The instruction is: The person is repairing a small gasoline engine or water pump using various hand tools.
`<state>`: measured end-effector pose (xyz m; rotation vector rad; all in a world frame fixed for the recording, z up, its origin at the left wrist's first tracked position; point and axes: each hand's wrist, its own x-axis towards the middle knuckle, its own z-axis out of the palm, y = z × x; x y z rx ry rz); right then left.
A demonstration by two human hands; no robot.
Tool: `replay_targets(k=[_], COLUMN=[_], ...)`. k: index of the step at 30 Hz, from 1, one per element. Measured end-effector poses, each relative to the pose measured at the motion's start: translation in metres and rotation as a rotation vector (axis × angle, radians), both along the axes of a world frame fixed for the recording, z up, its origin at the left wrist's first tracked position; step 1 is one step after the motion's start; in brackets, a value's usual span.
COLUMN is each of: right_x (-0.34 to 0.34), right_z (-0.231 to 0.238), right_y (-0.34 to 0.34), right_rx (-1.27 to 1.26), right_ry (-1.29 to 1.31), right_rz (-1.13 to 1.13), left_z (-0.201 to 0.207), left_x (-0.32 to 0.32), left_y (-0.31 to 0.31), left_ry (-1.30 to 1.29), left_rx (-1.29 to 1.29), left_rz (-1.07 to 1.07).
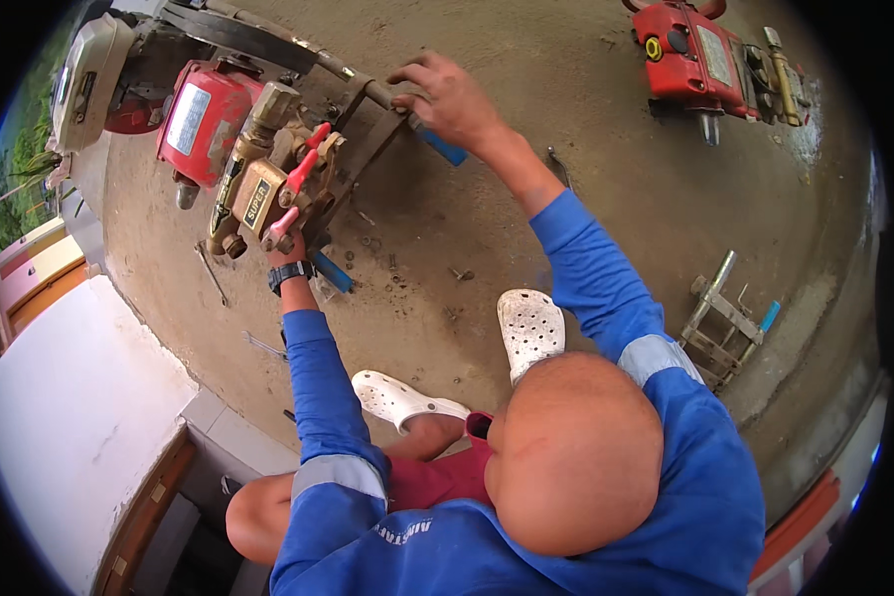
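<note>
A power sprayer pump with a red body (201, 124) stands at the upper left, with a brass valve head (258, 189) and pink-red levers (303, 171) on it. My left hand (286, 250) reaches in at the valve head's lower side. Its fingers are mostly hidden there, and a dark watch (291, 275) circles the wrist. At the far end of the metal carrying frame (375, 139) is my right hand (449, 99), its fingers curved but apart beside the frame's bar. Two blue grips (443, 149) stick out from the frame.
Wrenches (211, 275) and small loose hardware (462, 273) lie on the concrete floor. Another red pump (700, 70) sits at the far right, with a metal frame (723, 323) nearer on that side. An engine (94, 74) adjoins the pump, and a white wall (79, 417) is on the left.
</note>
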<state>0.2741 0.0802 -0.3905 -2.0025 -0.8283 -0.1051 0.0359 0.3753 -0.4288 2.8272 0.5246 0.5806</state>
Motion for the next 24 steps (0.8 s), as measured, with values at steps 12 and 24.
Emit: replay_targets(k=[12, 24], right_x=[-0.028, 0.051], right_z=[0.007, -0.034], right_y=[-0.009, 0.079], right_rx=[-0.022, -0.270], right_ry=[-0.139, -0.098], right_rz=[-0.040, 0.344], left_z=[-0.031, 0.029], left_x=[0.004, 0.026], left_y=[0.005, -0.035], left_ry=[-0.126, -0.191], left_rx=[-0.197, -0.820], left_rz=[-0.018, 0.194])
